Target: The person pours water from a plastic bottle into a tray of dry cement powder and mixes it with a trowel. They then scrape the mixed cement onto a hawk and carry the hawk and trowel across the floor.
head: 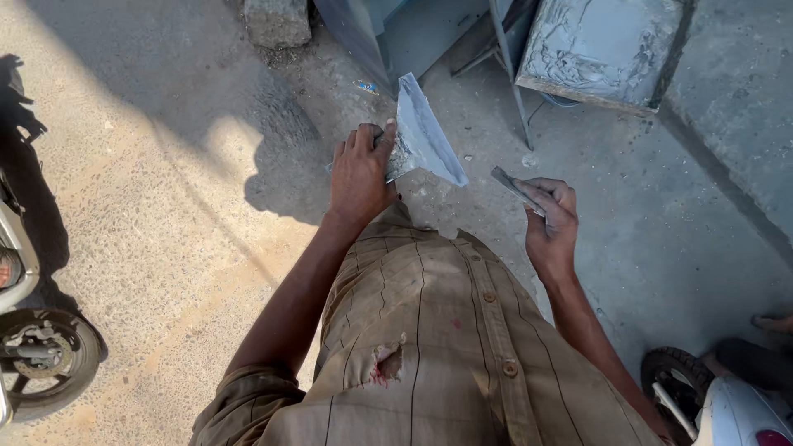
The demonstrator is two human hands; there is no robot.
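Note:
My left hand (pixel 360 172) grips the bottom corner of a flat grey triangular plate (pixel 423 132) smeared with grey paste, held up in front of my chest. Just right of the plate, my right hand (pixel 549 216) pinches a small thin grey blade (pixel 514 188), its tip pointing up-left toward the plate's lower right corner and a short gap away from it. My brown checked shirt (pixel 438 347) fills the lower middle of the view.
A grey-coated box (pixel 601 48) on a metal stand and a blue cabinet (pixel 405 29) stand ahead. A stone block (pixel 277 21) lies at the top. A motorbike wheel (pixel 45 357) is at lower left, a scooter (pixel 727 405) at lower right, with someone's foot (pixel 772 322) beside it.

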